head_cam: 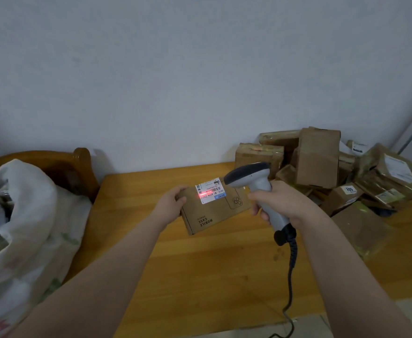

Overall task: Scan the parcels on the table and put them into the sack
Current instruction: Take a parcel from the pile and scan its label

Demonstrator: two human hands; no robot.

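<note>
Both bare forearms stretch out over the wooden bench (pixel 200 264). The left grip (pixel 169 200) pinches the left end of a flat cardboard parcel (pixel 214 213) toward the bench's far edge, its long axis running left to right, its print upside down. The right grip (pixel 280 201) is curled round the smooth grey scanner (pixel 261 184), whose head points left at the white label (pixel 209 190), where a red line glows. A limp cloth sack (pixel 22 215) slumps beyond the left edge.
</note>
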